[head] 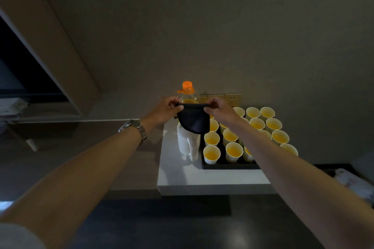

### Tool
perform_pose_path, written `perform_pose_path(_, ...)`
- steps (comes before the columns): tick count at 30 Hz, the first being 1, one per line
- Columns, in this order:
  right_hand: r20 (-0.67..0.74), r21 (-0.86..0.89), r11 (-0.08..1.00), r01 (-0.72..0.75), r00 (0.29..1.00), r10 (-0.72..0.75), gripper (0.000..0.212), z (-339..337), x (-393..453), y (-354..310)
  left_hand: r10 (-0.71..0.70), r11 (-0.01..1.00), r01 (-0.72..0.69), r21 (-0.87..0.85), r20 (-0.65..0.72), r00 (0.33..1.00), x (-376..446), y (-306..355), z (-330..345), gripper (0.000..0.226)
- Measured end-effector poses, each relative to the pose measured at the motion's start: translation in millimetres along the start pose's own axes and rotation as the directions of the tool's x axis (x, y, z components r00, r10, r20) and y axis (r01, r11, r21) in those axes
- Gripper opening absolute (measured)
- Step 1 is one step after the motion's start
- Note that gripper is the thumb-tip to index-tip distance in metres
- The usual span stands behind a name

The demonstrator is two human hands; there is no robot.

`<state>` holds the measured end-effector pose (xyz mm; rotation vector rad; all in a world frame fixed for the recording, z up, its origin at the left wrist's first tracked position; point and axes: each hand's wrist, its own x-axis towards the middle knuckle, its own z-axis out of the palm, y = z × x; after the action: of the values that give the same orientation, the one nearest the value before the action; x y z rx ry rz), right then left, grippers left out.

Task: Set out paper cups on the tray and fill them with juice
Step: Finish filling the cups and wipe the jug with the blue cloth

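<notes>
Dark cloth (193,119) hangs stretched left-right, pinched between left hand (165,110) and right hand (220,111), juice bottle (187,93) just beyond, filled cups (211,153) nearer-right.

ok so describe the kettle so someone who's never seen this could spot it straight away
Start at the white countertop against the wall, where a black tray holds white paper cups of orange juice. Just left of the tray stands the white plastic electric kettle, its handle facing the camera. It is taller and wider than any cup, and the dark cloth pouch hangs over its top.
</notes>
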<state>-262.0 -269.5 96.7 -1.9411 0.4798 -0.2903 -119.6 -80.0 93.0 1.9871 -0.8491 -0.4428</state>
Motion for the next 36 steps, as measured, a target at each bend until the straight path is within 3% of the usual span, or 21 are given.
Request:
perform_pose_path(6,-0.004,0.118,0.993,-0.022,1.000,0.022,0.011,14.3,6.2,-3.5,-0.108,0.984,0.116,-0.138,0.068,0.992,5.7,-7.5,6.8,0.012)
perform_pose_path(10,-0.048,0.219,0.966,-0.134,0.988,0.148,0.009,25.5,11.0,0.5,-0.175,0.947,0.199,-0.250,0.117,0.978,-0.7,-9.7,7.4,0.017)
perform_pose_path(12,-0.051,0.336,0.911,-0.240,0.961,0.272,0.009,33.4,12.8,3.7,-0.215,0.902,0.265,-0.340,0.177,0.960,-4.9,-12.7,4.8,0.013)
perform_pose_path(15,0.005,0.501,0.782,-0.371,0.905,0.426,0.012,45.7,14.8,6.5,-0.209,0.851,0.297,-0.434,0.238,0.948,-5.3,-23.1,-1.3,0.055)
perform_pose_path(19,0.157,0.641,0.652,-0.406,0.900,0.406,0.029,59.0,17.3,9.3,-0.212,0.821,0.283,-0.495,0.195,0.958,-4.4,-34.1,-4.5,0.036)
perform_pose_path(22,0.140,0.534,0.759,-0.373,0.924,0.355,0.044,70.3,18.6,15.3,-0.259,0.773,0.350,-0.530,0.240,0.936,-7.5,-48.6,-6.6,0.028)
perform_pose_path(25,0.074,0.240,0.927,-0.288,0.958,0.278,0.056,81.0,13.2,22.6,-0.288,0.723,0.422,-0.547,0.316,0.904,-10.6,-68.6,-6.0,0.030)
perform_pose_path(27,0.022,0.088,0.985,-0.147,0.989,0.146,0.054,90.6,3.7,28.7,-0.305,0.691,0.467,-0.552,0.363,0.880,-15.2,-86.1,-0.4,0.033)
perform_pose_path(30,-0.029,-0.085,0.996,0.030,0.999,-0.033,0.052,111.8,-16.4,47.7,-0.365,0.714,0.507,-0.484,0.360,0.858,-28.5,-112.6,13.6,0.026)
perform_pose_path(36,-0.128,-0.128,0.992,-0.012,0.992,-0.005,0.037,146.5,-58.0,96.4,-0.533,0.716,0.640,-0.279,0.374,0.759,-57.5,-151.5,40.7,0.017)
